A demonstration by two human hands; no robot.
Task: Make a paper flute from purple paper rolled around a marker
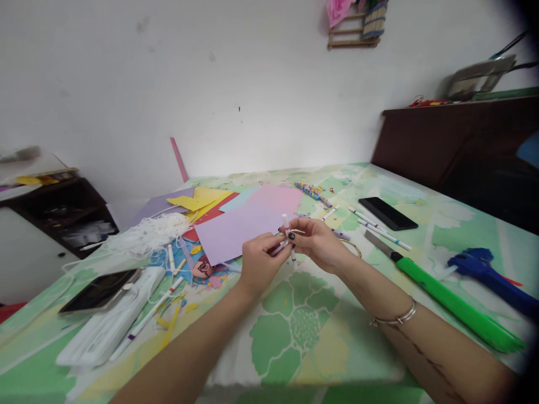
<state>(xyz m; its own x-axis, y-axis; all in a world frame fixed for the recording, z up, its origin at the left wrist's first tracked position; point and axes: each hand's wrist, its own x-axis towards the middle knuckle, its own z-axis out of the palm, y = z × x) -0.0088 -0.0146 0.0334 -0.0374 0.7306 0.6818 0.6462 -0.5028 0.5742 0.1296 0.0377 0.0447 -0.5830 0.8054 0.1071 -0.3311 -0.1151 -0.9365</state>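
Near the middle of the table, my left hand and my right hand meet with bent, closed fingers. Between them stands a slim white marker with purple bands, nearly upright. My right thumb and fingers pinch it. A second thin white-and-purple piece slants out of my left fingers and seems to cross the marker; whether the two are joined is hidden. Behind my hands lies a lilac paper sheet. Several white markers are to the right of my right hand.
Right: black phone, green-handled knife, blue glue gun. Left: white string heap, white power strip, another phone, yellow scraps. Behind: coloured papers and patterned sticks near the wall.
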